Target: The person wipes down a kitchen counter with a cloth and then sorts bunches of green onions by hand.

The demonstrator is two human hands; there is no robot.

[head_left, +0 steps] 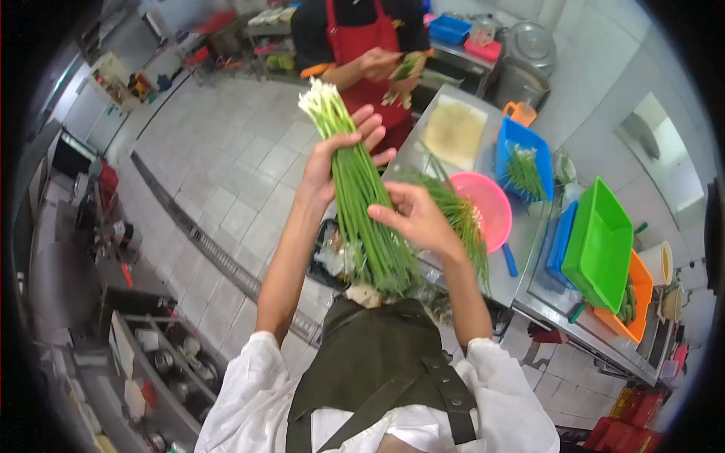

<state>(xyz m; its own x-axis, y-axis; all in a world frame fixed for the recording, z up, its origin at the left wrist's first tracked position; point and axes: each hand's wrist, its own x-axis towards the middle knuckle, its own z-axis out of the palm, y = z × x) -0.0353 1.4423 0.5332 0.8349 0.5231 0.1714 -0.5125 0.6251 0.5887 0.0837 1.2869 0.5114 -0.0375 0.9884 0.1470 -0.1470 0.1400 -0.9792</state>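
Observation:
A large bunch of green onions (pixel 359 185) lies slantwise across the middle of the view, white root ends at the upper left and green tops toward the apron. My left hand (pixel 340 155) holds it from beneath near the white end, thumb over the stalks and fingers stretched out past the far side. Against the right side of the bunch, my right hand (pixel 415 215) has its thumb and fingers bent at the green stalks. A pink bowl (pixel 495 215) with more loose green stalks (pixel 461 219) beside it stands on the metal table just right of my right hand.
Across from me a person in a red apron (pixel 355 38) holds greens. The metal table (pixel 532 234) bears a cutting board (pixel 455 134), a blue basket (pixel 510 140) and a blue-handled knife (pixel 510 260). Further right are a green basket (pixel 600 241) and an orange basket (pixel 642 283).

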